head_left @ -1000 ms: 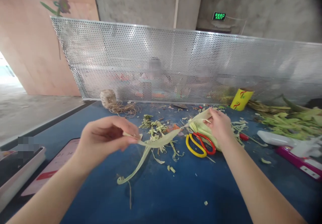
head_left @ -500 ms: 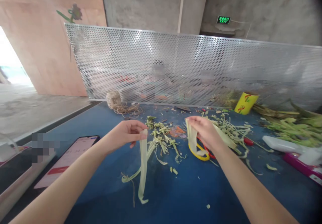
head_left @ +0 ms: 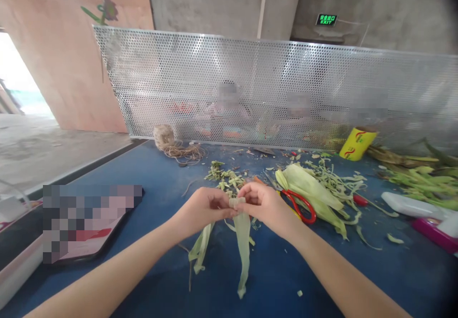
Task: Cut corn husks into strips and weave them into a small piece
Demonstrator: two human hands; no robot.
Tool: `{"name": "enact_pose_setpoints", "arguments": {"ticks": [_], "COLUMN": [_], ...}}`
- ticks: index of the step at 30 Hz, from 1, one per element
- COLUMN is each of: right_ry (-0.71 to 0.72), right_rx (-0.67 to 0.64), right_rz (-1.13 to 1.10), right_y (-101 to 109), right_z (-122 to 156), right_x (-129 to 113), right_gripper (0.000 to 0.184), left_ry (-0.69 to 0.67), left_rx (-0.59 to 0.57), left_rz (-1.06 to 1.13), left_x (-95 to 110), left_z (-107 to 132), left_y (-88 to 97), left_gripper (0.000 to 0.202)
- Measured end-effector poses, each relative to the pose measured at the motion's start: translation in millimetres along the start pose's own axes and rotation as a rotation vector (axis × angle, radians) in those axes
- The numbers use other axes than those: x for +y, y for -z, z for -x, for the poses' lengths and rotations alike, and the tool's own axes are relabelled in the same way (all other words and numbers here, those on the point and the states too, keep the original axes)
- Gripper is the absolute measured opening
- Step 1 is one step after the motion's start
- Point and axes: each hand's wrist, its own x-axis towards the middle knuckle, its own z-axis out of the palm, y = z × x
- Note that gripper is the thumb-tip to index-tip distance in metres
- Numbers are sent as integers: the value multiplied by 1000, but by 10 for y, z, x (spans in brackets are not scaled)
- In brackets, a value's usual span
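My left hand (head_left: 208,208) and my right hand (head_left: 262,206) meet in front of me, fingertips almost touching. Between them they pinch the top of a pale green corn husk strip (head_left: 243,251), which hangs down toward the table. More narrow husk strips (head_left: 203,247) hang or lie below my left hand; whether that hand holds them too is hidden. Just right of my right hand lie red-and-yellow scissors (head_left: 304,206), partly covered by it. Behind them is a broad corn husk leaf (head_left: 307,189). Small knotted husk pieces (head_left: 223,177) lie beyond my fingers.
Shredded husk strips (head_left: 345,182) and a yellow roll (head_left: 358,144) are at the right, near leafy scraps (head_left: 422,179). A ball of twine (head_left: 164,137) stands back left; a phone (head_left: 96,232) lies at the left. A perforated metal screen (head_left: 250,79) closes the far edge, people visible behind it.
My hands were apart, each with a pale husk strip; they have come together at the middle. The right hand has moved left, uncovering more of the scissors and the broad husk leaf.
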Motion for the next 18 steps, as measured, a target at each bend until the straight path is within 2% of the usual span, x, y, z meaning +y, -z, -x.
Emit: {"name": "enact_pose_setpoints", "arguments": {"ticks": [3, 6, 10, 14, 18], "right_ry": [-7, 14, 39, 36, 64], "right_rx": [-6, -38, -79, -165, -247], "right_rz": [2, 48, 150, 243, 279], "right_y": [17, 25, 10, 0, 10], "right_z": [-13, -16, 7, 49, 75], "right_x": [13, 44, 52, 17, 9], "right_gripper": [12, 12, 12, 20, 22], "left_ry": [36, 46, -8, -38, -39], "left_rx": [1, -31, -54, -42, -128], "left_rz": [88, 87, -24, -178, -170], "left_x": [13, 67, 111, 113, 132], "left_z": [9, 37, 68, 76, 96], "left_y": [6, 22, 7, 4, 20], "left_gripper": [22, 18, 21, 26, 24]}}
